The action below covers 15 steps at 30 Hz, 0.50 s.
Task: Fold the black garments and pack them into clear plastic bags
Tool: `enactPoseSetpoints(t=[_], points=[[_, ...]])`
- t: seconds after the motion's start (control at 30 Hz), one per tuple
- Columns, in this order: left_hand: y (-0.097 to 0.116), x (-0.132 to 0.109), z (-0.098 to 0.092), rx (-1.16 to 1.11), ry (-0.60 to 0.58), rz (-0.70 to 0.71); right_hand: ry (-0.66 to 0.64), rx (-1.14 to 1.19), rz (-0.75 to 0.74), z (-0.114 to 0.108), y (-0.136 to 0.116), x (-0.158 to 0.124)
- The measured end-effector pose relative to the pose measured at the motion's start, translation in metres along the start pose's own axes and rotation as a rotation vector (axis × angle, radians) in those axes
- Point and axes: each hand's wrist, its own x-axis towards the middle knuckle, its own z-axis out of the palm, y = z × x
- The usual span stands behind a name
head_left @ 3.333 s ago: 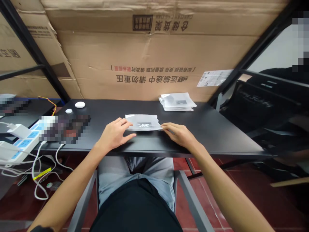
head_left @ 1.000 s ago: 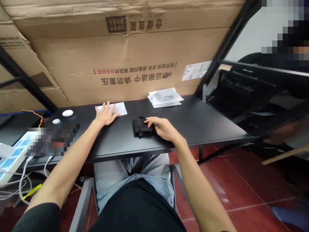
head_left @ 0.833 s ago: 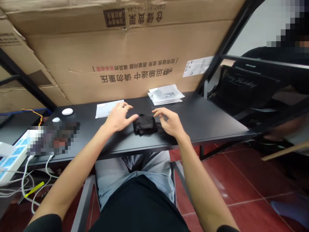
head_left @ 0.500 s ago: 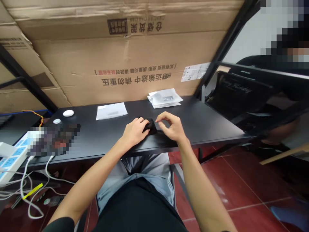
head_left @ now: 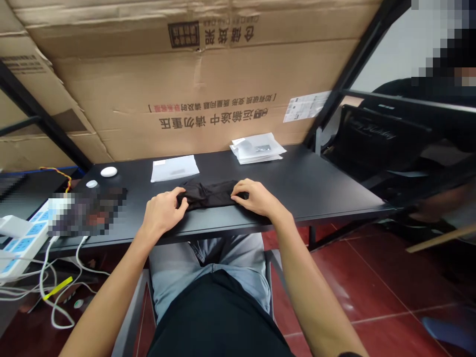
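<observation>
A strip of black fabric (head_left: pixel 211 194) lies stretched sideways along the front of the black table (head_left: pixel 312 183), with creases near its left half. My left hand (head_left: pixel 165 208) grips its left end between thumb and fingers. At the opposite end, my right hand (head_left: pixel 256 197) pinches the cloth with thumb and forefinger. What kind of article the fabric is, I cannot make out. Behind it lie a flat white plastic packet (head_left: pixel 175 169) and, further right, a small stack of similar packets (head_left: pixel 258 148).
Cardboard (head_left: pixel 208 74) stands along the table's back. To the left are a white oval case (head_left: pixel 109 171), a small white round thing (head_left: pixel 91 184), blurred-out phones and a power strip (head_left: pixel 28 243) with white cables. A person sits at the right beyond the black frame.
The black fabric was a small bundle under my left hand; now it is spread out wide. My left hand has moved left, and my right hand has taken hold of the right end.
</observation>
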Motion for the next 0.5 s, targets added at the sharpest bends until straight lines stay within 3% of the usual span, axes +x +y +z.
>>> enactPoseSetpoints(t=[0.07,0.13,0.23,0.3,0.4,0.5], points=[[0.006,-0.004,-0.001,0.013,0.064,0.012,-0.003,-0.016,0.004,0.0,-0.001,0.001],[0.019,-0.002,0.003,0.002,0.119,0.114,-0.003,-0.027,0.005,0.001,-0.002,0.001],[0.036,0.009,0.014,0.035,0.111,0.239,-0.018,-0.044,0.006,0.0,-0.003,0.004],[0.039,0.018,0.02,0.027,0.09,0.223,-0.042,-0.056,0.01,-0.002,-0.003,0.005],[0.025,0.028,0.02,-0.082,0.079,0.147,-0.07,-0.071,0.009,-0.006,0.0,0.008],[-0.004,0.031,0.01,-0.127,0.106,0.049,-0.082,-0.081,0.003,-0.01,0.005,0.01]])
